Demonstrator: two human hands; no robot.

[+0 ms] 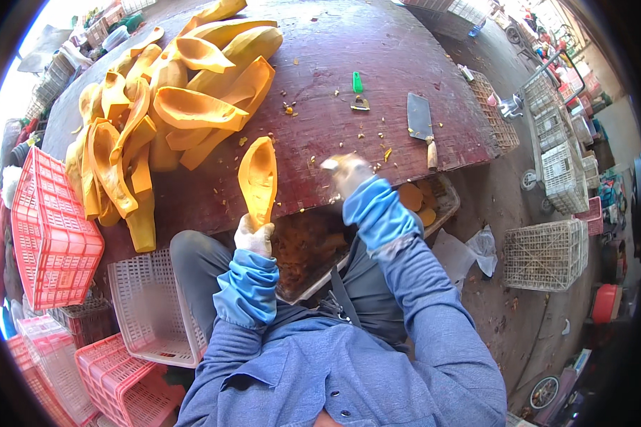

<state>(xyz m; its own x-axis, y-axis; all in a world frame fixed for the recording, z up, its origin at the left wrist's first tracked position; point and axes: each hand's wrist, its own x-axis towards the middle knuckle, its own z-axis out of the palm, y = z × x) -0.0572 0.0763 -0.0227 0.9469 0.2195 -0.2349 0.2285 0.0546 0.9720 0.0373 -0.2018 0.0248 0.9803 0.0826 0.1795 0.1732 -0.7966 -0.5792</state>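
Observation:
My left hand (254, 236), in a pale glove, is closed round the lower end of a long orange squash piece (257, 178). The piece stands upright over the table's near edge, its scooped hollow showing. To the right, my right hand (350, 175) is gloved too and hangs by the same edge, smeared by motion. Whether it holds anything is not clear. A green-handled peeler (358, 90) lies farther back on the dark red table (320, 57). A cleaver (420, 121) with a wooden handle rests near the table's right corner.
A big heap of cut squash pieces (199, 107) covers the table's left part. Seeds and scraps are scattered about. Below, a tray (445, 203) holds orange scraps and slices. Pink crates (57, 228) and a white crate (153, 309) stand left; more crates (546, 255) are at right.

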